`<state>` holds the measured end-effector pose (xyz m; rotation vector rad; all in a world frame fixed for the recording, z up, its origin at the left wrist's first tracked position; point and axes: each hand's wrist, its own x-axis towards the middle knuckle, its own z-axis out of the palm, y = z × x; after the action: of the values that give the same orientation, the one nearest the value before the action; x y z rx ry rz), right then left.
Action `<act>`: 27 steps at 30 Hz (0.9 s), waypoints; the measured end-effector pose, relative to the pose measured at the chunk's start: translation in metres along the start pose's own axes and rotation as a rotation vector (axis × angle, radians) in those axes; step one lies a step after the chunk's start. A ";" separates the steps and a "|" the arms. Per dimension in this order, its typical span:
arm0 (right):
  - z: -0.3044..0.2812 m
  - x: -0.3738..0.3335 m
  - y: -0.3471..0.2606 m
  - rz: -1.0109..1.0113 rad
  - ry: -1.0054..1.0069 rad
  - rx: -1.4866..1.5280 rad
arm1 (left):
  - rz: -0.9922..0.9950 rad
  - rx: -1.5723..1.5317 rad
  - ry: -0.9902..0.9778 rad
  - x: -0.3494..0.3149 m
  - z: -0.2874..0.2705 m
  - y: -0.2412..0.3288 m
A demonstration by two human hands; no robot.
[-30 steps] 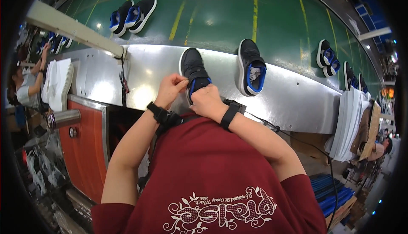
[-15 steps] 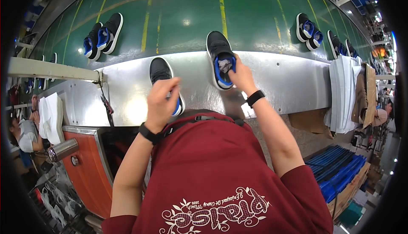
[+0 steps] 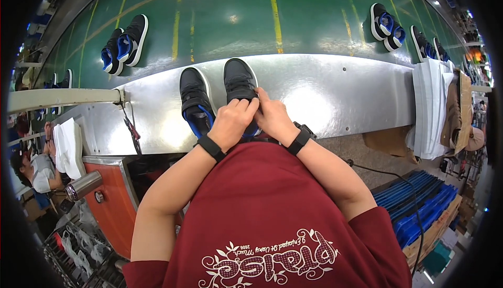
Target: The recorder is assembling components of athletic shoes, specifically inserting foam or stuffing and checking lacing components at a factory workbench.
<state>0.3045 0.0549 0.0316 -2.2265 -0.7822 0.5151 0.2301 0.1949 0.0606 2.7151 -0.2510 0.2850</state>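
Observation:
A black sneaker [image 3: 239,77] with a white sole and blue lining stands on the steel ledge [image 3: 335,86] close in front of me, toe pointing away. My left hand [image 3: 230,124] pinches at the strap across its top, fingertips bent inward. On the shoe's right side my right hand [image 3: 275,116] grips near the same strap, its fingers almost touching those of my left. Both hands cover most of the shoe's opening and heel. Just left of it stands the matching sneaker [image 3: 194,90], untouched, its blue lining partly hidden behind my left wrist.
Beyond the ledge runs a green belt [image 3: 225,21] with yellow lines, carrying a pair of sneakers [image 3: 126,44] at left and more pairs at right. White sheets [image 3: 430,110] hang at the ledge's right end. A pale bar [image 3: 63,99] and a red cabinet [image 3: 110,204] stand left.
The right-hand sneaker has come left and nearer, beside its mate. My left hand has left the left sneaker and joined my right hand at the other's strap.

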 end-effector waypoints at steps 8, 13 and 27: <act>-0.005 0.007 -0.009 0.067 -0.122 -0.049 | 0.019 0.014 0.013 -0.027 -0.003 -0.018; -0.024 0.032 -0.003 0.158 -0.289 0.136 | 0.034 0.044 0.074 -0.029 0.002 -0.022; 0.007 0.057 0.004 0.146 -0.401 0.378 | 0.100 0.066 -0.007 -0.036 0.004 -0.032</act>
<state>0.3439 0.0941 0.0168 -1.8568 -0.6535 1.1086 0.2029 0.2271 0.0364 2.7732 -0.3865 0.3170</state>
